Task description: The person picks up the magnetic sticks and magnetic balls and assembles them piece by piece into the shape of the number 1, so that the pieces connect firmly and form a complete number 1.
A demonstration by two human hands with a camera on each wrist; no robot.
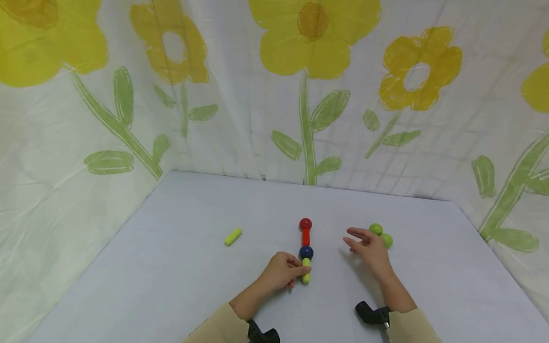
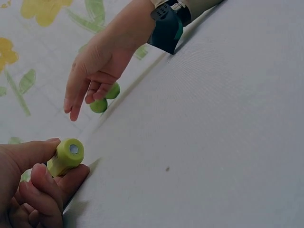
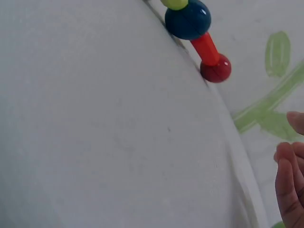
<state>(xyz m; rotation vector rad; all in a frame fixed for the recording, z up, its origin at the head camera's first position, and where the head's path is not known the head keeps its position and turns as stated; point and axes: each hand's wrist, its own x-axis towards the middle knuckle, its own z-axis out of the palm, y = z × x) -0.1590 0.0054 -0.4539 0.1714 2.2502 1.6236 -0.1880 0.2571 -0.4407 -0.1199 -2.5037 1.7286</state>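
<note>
My left hand point(image 1: 278, 271) pinches a short yellow-green magnetic rod point(image 1: 306, 279) between thumb and fingers. Its far end meets a dark blue ball point(image 1: 306, 252). From that ball a red rod point(image 1: 306, 237) runs away from me to a red ball point(image 1: 305, 224), all in one straight line. The left wrist view shows a silvery disc in the near end of the yellow-green rod point(image 2: 66, 159). To the right, my right hand point(image 1: 372, 252) hovers with fingers extended and holds nothing. Beside its knuckles sit two green balls point(image 1: 376, 229), close together.
Another yellow-green rod point(image 1: 233, 237) lies by itself on the white table point(image 1: 171, 267), left of the joined pieces. Behind the table hangs a white cloth point(image 1: 240, 133) with painted yellow flowers. Each wrist wears a black device point(image 1: 371, 314).
</note>
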